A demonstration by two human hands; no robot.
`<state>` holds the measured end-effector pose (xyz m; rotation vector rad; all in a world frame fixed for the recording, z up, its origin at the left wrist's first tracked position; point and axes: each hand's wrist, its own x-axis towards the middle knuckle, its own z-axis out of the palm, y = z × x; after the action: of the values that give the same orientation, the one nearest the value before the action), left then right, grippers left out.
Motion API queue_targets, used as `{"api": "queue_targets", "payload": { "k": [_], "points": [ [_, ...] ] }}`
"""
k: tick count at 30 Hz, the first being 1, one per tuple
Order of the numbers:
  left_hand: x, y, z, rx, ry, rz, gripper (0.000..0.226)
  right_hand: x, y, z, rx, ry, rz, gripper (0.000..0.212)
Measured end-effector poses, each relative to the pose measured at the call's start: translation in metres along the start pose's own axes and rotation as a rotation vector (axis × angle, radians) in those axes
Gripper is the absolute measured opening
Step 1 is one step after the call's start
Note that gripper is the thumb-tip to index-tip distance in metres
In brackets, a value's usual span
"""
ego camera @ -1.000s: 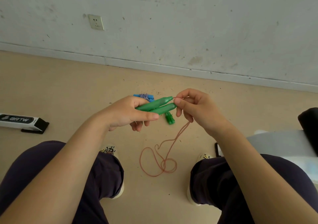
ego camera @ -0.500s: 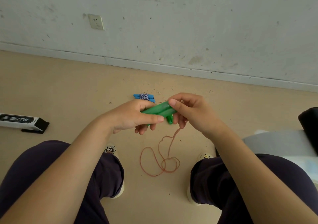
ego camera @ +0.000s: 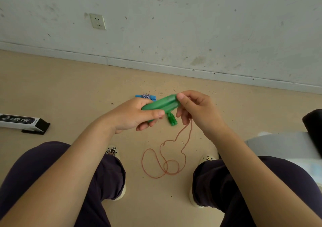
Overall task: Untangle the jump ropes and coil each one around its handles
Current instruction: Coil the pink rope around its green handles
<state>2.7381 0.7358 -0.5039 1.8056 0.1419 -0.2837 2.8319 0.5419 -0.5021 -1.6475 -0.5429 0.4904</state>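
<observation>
The thin orange jump rope (ego camera: 171, 154) trails to the floor (ego camera: 69, 90) from paired green plastic handles (ego camera: 161, 104) gripped by the left hand (ego camera: 132, 115), the right hand (ego camera: 196, 108) pinching rope, seemingly mid-coil; next another wrap.

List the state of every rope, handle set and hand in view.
Green handles: side by side, gripped by left hand.
Right hand: pinching the handles' far end.
Orange rope: mostly uncoiled, looped on the floor.
Blue jump rope: coiled, on the floor.
Second green rope: bundled, on the floor.

Paired green handles (ego camera: 161, 104) held level, orange rope (ego camera: 167, 158) looping onto floor.
</observation>
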Motion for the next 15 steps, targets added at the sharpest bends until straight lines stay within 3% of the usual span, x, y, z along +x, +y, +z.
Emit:
{"api": "queue_targets", "payload": {
  "k": [2, 5, 8, 11, 15],
  "points": [
    [0.002, 0.001, 0.000, -0.159, 0.131, 0.040, 0.021, 0.003, 0.000, -0.001, 0.047, 0.072, 0.020, 0.014],
    [0.008, 0.002, -0.004, -0.431, 0.392, 0.047, 0.021, 0.008, 0.006, -0.006, 0.014, 0.149, 0.059, 0.013],
    [0.011, -0.004, -0.007, -0.419, 0.557, 0.021, 0.023, 0.007, 0.009, -0.007, -0.124, 0.133, 0.064, 0.011],
    [0.011, -0.010, -0.005, -0.147, 0.475, -0.040, 0.021, 0.004, 0.006, -0.002, -0.209, 0.039, 0.046, 0.009],
    [0.007, -0.010, -0.002, 0.167, 0.146, -0.138, 0.025, 0.000, 0.002, 0.000, -0.286, -0.122, -0.002, 0.012]
  ]
}}
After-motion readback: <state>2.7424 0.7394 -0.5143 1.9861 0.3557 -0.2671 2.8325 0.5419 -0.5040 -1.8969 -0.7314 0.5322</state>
